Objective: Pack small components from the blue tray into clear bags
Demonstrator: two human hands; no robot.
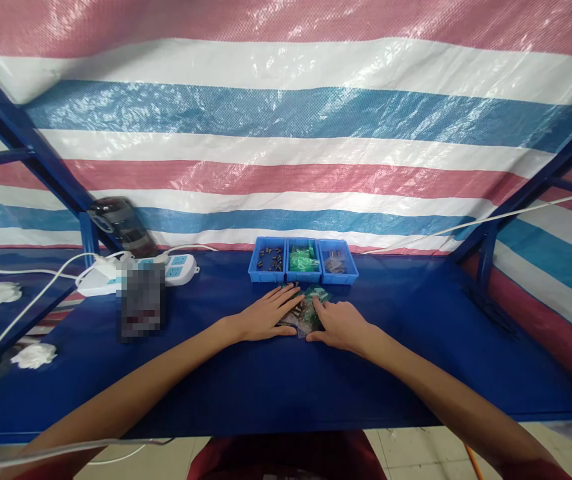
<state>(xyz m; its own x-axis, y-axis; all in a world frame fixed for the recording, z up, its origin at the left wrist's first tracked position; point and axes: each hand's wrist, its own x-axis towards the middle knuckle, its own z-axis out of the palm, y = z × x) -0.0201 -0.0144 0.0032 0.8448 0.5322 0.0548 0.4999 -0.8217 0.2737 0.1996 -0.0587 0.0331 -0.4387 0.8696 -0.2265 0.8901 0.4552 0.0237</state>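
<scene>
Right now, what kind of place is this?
It looks like a makeshift workspace, maybe in a workshop. There's a blue table with three little blue bins of small items, a power strip, and a striped plastic sheet behind it like a wall.

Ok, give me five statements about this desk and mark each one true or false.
1. The left hand touches the pile. True.
2. The right hand is inside a bin. False: it is at the pile, in front of the bins.
3. Three blue bins stand side by side. True.
4. The middle bin holds green pieces. True.
5. The power strip lies right of the bins. False: it lies to their left.
</scene>
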